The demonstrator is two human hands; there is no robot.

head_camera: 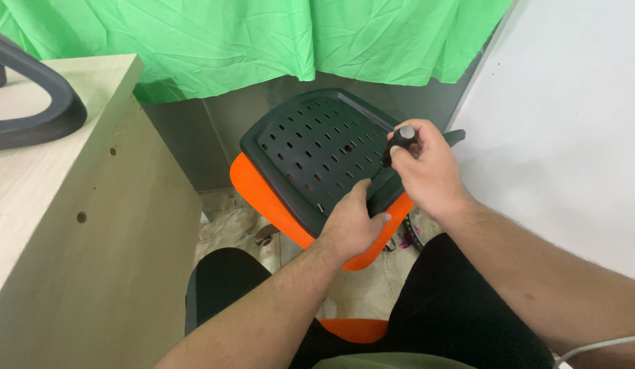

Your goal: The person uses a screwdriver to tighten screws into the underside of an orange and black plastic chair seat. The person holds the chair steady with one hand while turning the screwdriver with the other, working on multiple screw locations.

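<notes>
**Screwdriver work under way on upturned chair seat**

Hands meet over an office-chair seat [311, 147] that lies upside down, its black perforated plastic base facing up and its orange mesh cushion [252, 188] showing beneath along the near and left edges. The right hand [427, 167] is closed in a full fist around the black handle of a screwdriver [398, 142], which stands tilted with its tip down on the near right part of the base; the tip itself is hidden between the hands, so whether it sits in a screw cannot be told. The left hand [352, 222] rests partly open on the near edge of the seat, fingers bent and the thumb pointing up toward the tool, steadying the panel rather than gripping anything loose.

The seat sits just beyond the person's knees, in the middle of the scene, in front of a green cloth backdrop [263, 41]. A pale wooden desk [92, 225] stands to the left, with a curved black chair part [37, 109] lying on top of it; a white wall [570, 137] closes the right.

Judging by the separated part on the desk and the bare base, with no mechanism mounted on it, the job looks partway along, with work at the fasteners in hand. No loose screws can be made out.
</notes>
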